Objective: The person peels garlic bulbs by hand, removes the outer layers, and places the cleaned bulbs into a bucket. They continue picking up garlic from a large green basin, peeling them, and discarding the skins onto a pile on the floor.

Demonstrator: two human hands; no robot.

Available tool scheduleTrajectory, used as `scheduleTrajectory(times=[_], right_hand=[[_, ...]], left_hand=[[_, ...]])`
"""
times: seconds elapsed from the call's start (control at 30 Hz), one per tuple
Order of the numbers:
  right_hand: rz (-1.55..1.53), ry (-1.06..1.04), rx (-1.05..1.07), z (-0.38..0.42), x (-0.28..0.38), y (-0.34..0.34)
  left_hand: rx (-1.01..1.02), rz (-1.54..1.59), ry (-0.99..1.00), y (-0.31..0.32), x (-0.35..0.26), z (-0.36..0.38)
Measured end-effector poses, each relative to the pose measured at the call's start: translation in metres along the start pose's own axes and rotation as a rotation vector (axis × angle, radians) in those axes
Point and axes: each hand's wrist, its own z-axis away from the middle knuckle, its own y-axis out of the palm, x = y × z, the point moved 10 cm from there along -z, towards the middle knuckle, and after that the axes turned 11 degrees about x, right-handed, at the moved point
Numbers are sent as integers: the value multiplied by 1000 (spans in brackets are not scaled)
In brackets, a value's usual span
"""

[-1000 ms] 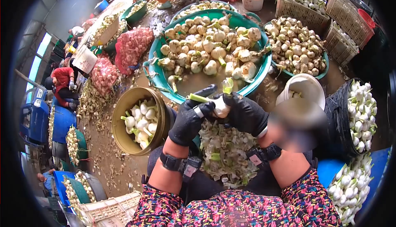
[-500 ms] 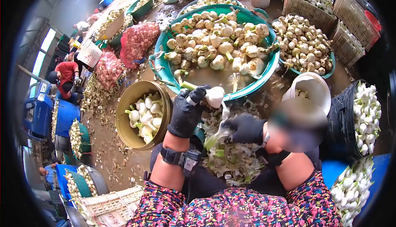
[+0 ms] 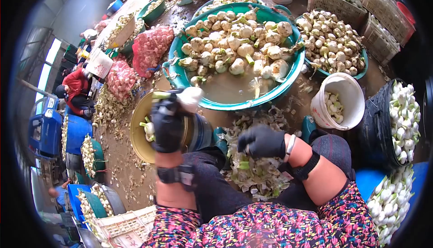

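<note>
My left hand, in a black glove and blurred, grips a white peeled garlic bulb with its stem pointing left. It is over the yellowish bucket, hiding much of it; a few peeled garlic bulbs show inside. My right hand, also gloved in black, is closed with the fingers curled under, so whatever they hold is hidden. Below it lies a heap of garlic peelings. Ahead, a green tub contains unpeeled garlic bulbs and murky water.
At the right stand a white bucket with some garlic pieces and a black basket of white bulbs. Another tub of garlic and crates are behind. Pink net sacks and a person in red are at the left.
My left hand has moved left with the garlic bulb, from above the peelings to over the yellowish bucket. My right hand has parted from the strip of peel it was pulling.
</note>
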Motion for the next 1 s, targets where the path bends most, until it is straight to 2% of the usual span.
scheduleTrajectory(times=[0.07, 0.1, 0.13, 0.17, 0.2, 0.27, 0.33, 0.4, 0.47, 0.57, 0.6, 0.7, 0.77, 0.8, 0.87, 0.9, 0.93, 0.97, 1.0], right_hand=[[13, 319, 222, 9, -18, 29], [304, 295, 290, 5, -19, 30], [303, 285, 295, 5, -18, 29], [314, 292, 164, 7, -15, 15], [327, 301, 30, 8, -12, 0], [322, 240, -11, 4, -7, -7], [246, 38, -154, 2, 7, -18], [221, 33, -194, 5, 11, -24], [250, 29, -272, 10, 12, -34], [269, 23, -366, 18, 12, -48], [260, 56, -406, 21, 10, -55], [252, 49, -460, 28, 13, -68], [204, 23, -517, 31, 13, -74], [198, 25, -517, 30, 11, -74], [92, -49, -583, 32, 9, -79], [-39, -89, -624, 27, -5, -78], [-39, -87, -625, 28, 1, -77], [-143, -211, -714, 35, 15, -83], [-249, -333, -802, 44, 25, -88]], left_hand=[[-155, 213, -290, -76, 44, 10], [-145, -40, -321, -111, 58, 15], [-130, -292, -353, -122, 52, 15], [-78, -711, -360, -127, 41, 14], [-81, -715, -360, -131, 42, 12], [188, -636, -373, -80, 41, -13], [312, -786, -62, -23, 29, -43], [487, -914, -172, 22, 59, -71], [697, -1124, -256, 51, 116, -94], [912, -1291, -289, 79, 164, -117], [931, -1355, -380, 76, 192, -120], [969, -1363, -342, 79, 214, -126], [758, -1238, -206, 72, 185, -134], [656, -1041, -294, 56, 171, -132], [576, -575, -326, 43, 145, -120], [509, -330, -384, 41, 133, -108], [438, -83, -439, 43, 114, -93], [434, 141, -479, 51, 106, -78], [414, 156, -471, 61, 80, -64]])
